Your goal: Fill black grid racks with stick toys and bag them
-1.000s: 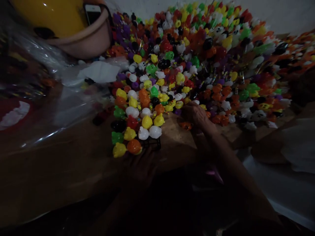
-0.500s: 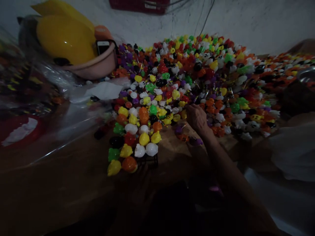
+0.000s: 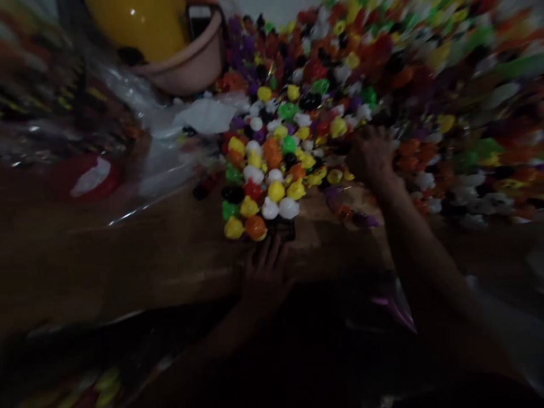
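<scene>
My left hand (image 3: 267, 272) lies with its fingers stretched out and slightly apart, at the near edge of a dark rack (image 3: 283, 229). Small glossy plastic figures in rows cover most of the rack, among them an orange round one (image 3: 255, 228), a yellow one (image 3: 233, 228) and a white one (image 3: 289, 208). My right hand (image 3: 373, 153) reaches to the front of a big heap of similar colourful figures (image 3: 323, 73). Its fingers bend down, dim and blurred, so what they hold is hidden. Purple and orange figures (image 3: 345, 213) lie on the table just nearer than that hand.
A pink basin (image 3: 187, 71) with a big yellow object (image 3: 140, 28) and a phone (image 3: 199, 21) stands at the back left. Clear plastic sheeting (image 3: 148, 170) and a red dish (image 3: 106, 184) lie on the left of the wooden table (image 3: 127, 255).
My view has tipped down and shifted, so the things on the table appear higher. My left hand now shows clearly by the rack. The right hand is still at the heap's front.
</scene>
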Demonstrator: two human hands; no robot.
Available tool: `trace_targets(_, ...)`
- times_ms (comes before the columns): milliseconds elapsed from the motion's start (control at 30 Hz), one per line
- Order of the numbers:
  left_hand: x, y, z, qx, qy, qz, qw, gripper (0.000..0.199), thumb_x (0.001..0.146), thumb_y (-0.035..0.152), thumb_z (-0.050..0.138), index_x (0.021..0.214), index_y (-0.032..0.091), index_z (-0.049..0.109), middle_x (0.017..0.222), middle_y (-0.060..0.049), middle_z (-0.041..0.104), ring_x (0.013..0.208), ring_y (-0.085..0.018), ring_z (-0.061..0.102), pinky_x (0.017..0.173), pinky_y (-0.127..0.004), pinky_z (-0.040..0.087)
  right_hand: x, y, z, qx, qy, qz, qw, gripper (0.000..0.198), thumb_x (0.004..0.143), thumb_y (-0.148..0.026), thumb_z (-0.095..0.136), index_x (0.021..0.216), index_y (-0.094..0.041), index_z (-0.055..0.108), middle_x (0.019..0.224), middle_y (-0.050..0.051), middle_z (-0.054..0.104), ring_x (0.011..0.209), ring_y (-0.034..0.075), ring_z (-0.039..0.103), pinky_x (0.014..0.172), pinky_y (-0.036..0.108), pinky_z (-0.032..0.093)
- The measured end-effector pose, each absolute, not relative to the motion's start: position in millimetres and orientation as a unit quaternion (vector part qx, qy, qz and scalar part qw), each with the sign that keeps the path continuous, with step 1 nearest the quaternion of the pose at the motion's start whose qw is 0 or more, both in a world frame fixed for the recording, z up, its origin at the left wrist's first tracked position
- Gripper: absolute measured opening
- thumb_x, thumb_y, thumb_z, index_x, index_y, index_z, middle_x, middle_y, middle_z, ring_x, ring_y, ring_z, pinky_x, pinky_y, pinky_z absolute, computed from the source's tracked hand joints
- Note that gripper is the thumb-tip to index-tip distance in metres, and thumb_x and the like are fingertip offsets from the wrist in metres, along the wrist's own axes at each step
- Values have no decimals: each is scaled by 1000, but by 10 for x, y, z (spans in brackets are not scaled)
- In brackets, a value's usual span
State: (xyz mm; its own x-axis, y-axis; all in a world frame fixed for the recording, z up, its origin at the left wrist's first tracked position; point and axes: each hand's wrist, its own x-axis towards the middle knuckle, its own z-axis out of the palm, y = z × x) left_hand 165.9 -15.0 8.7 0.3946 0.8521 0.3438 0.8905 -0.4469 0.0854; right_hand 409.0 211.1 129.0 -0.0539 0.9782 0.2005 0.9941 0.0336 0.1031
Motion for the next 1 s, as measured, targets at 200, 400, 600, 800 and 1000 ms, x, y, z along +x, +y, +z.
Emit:
trace_targets(200, 1627, -122, 299, -798, -496, -340, 41, 37, 105, 38, 50, 132, 16, 65, 141, -14, 67, 131, -26, 64, 107, -42, 45, 4167, 935, 1404, -669, -721, 20, 178, 37, 91, -33, 52, 116, -20, 76, 96, 12, 75, 80, 25, 68, 70, 37, 50)
trace_targets(400, 1739, -155, 337, -800, -427, -417, 52, 31, 106, 29, 52, 126, 9, 65, 124, -15, 75, 112, -20, 74, 97, -29, 55, 3997, 268, 1317, -565, -740, 331, 156, 38, 89, -56, 55, 102, -30, 80, 100, 4, 79, 84, 24, 73, 71, 37, 58)
trace_targets(600, 1634, -208, 194, -804, -473, -359, -22, 24, 105, 24, 52, 118, 14, 71, 97, -7, 79, 84, -16, 76, 75, -23, 57, 3748, 376, 1229, -537, -692, 444, 189, 49, 92, -64, 57, 105, -21, 77, 89, 5, 76, 72, 19, 67, 62, 29, 54)
trace_targets(800, 1556, -177, 355, -723, -555, -329, -245, 23, 102, 30, 59, 112, 16, 74, 94, -6, 80, 83, -19, 76, 76, -27, 57, 3767, 227, 880, -545, -588, 501, 327, 63, 91, -77, 52, 106, -21, 76, 80, 6, 74, 63, 17, 64, 54, 28, 51)
trace_targets(1000, 1600, -143, 443, -645, -477, -324, -501, 27, 103, 26, 49, 90, 16, 70, 87, -3, 75, 80, -15, 67, 75, -25, 52, 3468, -24, 640, -536, -594, 497, 336, 33, 84, -59, 75, 98, -29, 80, 99, 3, 78, 98, 26, 72, 86, 39, 59)
